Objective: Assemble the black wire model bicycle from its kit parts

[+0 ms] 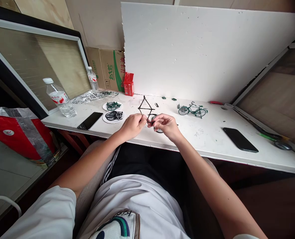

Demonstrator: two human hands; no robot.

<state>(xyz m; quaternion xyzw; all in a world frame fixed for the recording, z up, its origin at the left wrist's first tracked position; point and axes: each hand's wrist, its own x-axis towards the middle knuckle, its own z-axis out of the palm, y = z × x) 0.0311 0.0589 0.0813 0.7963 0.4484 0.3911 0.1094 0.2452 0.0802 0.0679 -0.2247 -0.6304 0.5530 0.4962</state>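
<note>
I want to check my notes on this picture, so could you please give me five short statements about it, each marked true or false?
1. The left hand and the right hand both hold the dark frame. True.
2. The green bicycle is on the near plate. False: it is on the table, to the right of the hands.
3. The near plate holds black parts. True.
4. The nearer bottle has a black cap. False: its cap is white.
5. One phone lies left of the hands, another phone right of them. True.
</note>
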